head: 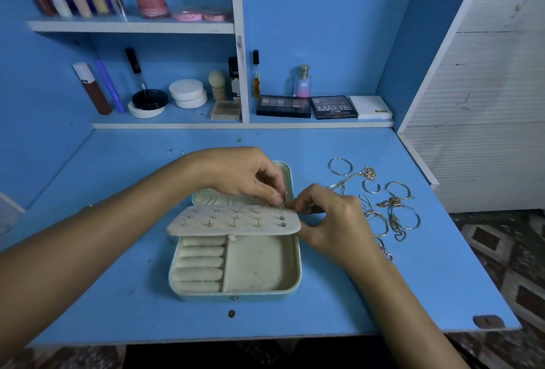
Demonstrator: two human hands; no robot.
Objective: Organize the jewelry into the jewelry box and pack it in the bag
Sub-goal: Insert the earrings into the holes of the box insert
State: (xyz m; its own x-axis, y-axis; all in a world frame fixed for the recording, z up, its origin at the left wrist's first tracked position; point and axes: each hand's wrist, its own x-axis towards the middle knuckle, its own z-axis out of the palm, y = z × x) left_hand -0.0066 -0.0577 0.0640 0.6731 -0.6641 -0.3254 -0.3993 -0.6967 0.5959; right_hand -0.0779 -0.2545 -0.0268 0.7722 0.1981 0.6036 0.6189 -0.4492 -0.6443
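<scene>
An open pale jewelry box (292, 277) lies on the blue desk, with ring rolls on its left and a bare compartment on its right. Its cream earring panel (233, 219) is raised over the box and carries several studs. My left hand (244, 174) reaches from above and pinches something small at the panel's far right corner. My right hand (327, 218) meets it there, fingers curled, pinching the panel's right edge or a small earring; which one is unclear. A pile of bangles and chains (383, 206) lies on the desk to the right of the box.
Two small studs (175, 150) lie on the desk behind the box. Shelves at the back hold eyeshadow palettes (306, 106), a perfume bottle (303, 82), jars and tubes. A white slatted panel (486, 103) stands at the right. The desk's front edge runs near the bottom.
</scene>
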